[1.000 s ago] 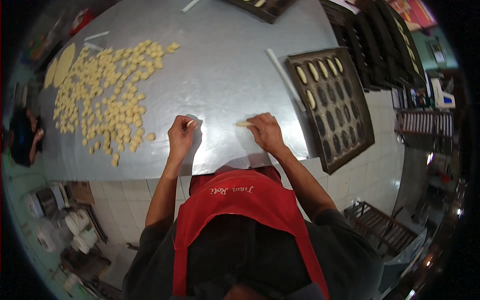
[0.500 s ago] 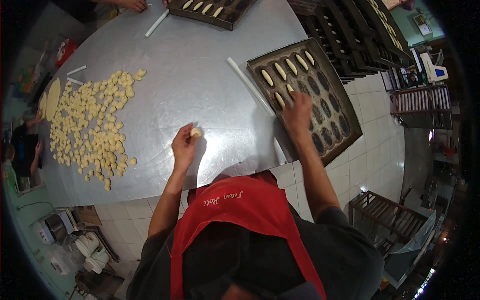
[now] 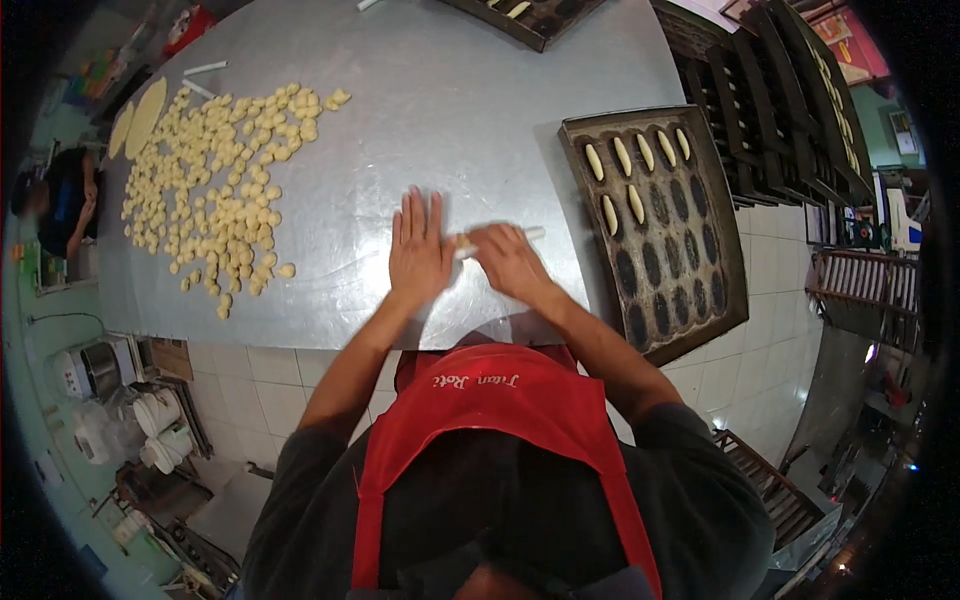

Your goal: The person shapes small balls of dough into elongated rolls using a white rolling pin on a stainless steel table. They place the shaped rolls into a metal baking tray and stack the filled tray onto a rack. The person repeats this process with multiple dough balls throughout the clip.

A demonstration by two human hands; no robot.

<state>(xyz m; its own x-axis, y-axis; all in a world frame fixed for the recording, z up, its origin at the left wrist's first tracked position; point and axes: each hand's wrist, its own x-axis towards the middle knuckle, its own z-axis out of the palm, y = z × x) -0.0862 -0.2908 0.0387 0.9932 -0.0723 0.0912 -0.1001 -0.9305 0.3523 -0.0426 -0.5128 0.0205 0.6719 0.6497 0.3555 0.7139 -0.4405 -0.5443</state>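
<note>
My left hand (image 3: 420,252) lies palm down on the steel table, its fingers stretched out and pointing away from me. Beside it, my right hand (image 3: 508,258) is bent over a slim white rolling pin (image 3: 537,234), slightly blurred. The pin's far end sticks out past the right fingers, and a short length shows between the hands. No dough ball can be made out under either hand. To the right, a dark metal baking tray (image 3: 655,345) with oval hollows holds several slender dough rolls (image 3: 644,152) in its far rows.
Many small dough balls (image 3: 240,215) cover the table's left side, with flat dough strips (image 3: 147,115) beyond. A second tray (image 3: 540,35) lies at the far edge. Stacked trays (image 3: 760,110) stand at the far right. Another person (image 3: 75,200) is at the left.
My right hand has left the tray and come to the rolling pin, which has shifted nearer me. My left hand has flattened; the dough ball it held is out of sight. The view has shifted.
</note>
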